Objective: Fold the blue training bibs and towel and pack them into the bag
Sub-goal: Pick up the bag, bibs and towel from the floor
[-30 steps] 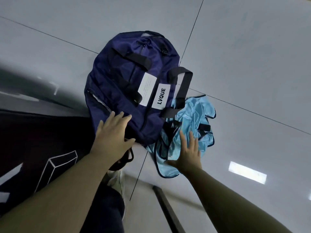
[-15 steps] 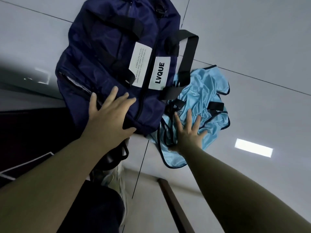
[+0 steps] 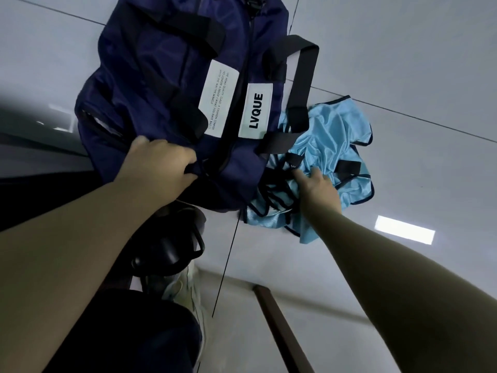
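- Bag (image 3: 161, 84): navy, lying on the pale tiled floor (image 3: 403, 63). I see black webbing straps across it and two white labels, one reading LVQUE (image 3: 256, 111). Its long zip looks shut; I cannot see inside, so its contents I cannot tell.
- Handle (image 3: 304, 79): a black loop off the bag's right side, its lower end lying over the bibs.
- Bibs (image 3: 330, 141): light blue, shiny, dark-edged, in a crumpled heap on the floor, touching the bag's right side and partly tucked under it. How many are in the heap I cannot tell. None is in the bag.
- Towel: I cannot make one out.
- Left hand (image 3: 158, 168): fingers curled, gripping the bag's near end at a black strap.
- Right hand (image 3: 317, 187): on the heap of bibs, fingers bent into the cloth, forefinger reaching toward a black strap of the heap; it looks to be gathering the fabric.
- Shoe (image 3: 185, 289): pale, near the bottom, just beside a dark trouser leg (image 3: 121, 332).
- Dark bar (image 3: 282, 327): slanted, at lower centre.
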### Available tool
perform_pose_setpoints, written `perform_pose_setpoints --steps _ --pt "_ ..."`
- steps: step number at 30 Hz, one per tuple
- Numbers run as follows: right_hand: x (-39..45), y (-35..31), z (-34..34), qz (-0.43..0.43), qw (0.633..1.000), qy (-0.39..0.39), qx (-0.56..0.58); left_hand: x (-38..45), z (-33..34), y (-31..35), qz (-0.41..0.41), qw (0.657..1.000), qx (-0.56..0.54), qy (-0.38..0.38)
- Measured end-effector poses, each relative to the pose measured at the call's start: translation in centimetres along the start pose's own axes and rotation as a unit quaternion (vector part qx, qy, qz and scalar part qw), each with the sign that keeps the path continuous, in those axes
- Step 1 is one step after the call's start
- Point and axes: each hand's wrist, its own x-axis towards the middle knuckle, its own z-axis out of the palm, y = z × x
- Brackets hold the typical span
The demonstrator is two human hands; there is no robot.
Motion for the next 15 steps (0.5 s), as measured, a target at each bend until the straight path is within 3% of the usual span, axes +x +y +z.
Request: perform_pose_setpoints --steps 4,8,11,15 --pt "-0.3 1.0 -0.5 -0.034 0.997 0.054 0.048 -1.0 -0.2 -0.7 0.011 0.989 -0.120 0.086" --pt "-3.2 1.5 -0.7 -0.102 0.984 0.096 0.114 -1.5 -0.4 -0.8 0.019 0.977 -0.185 0.105" --pt "-6.2 0.8 -1.7 -0.150 0.976 0.061 0.144 -2.2 -0.8 -0.7 -0.013 0.967 -0.234 0.097" --pt "-9.5 -1.5 -3.5 -0.209 0.966 -0.051 0.142 -2.9 -2.1 -0.8 -0.004 0.959 -0.260 0.114"
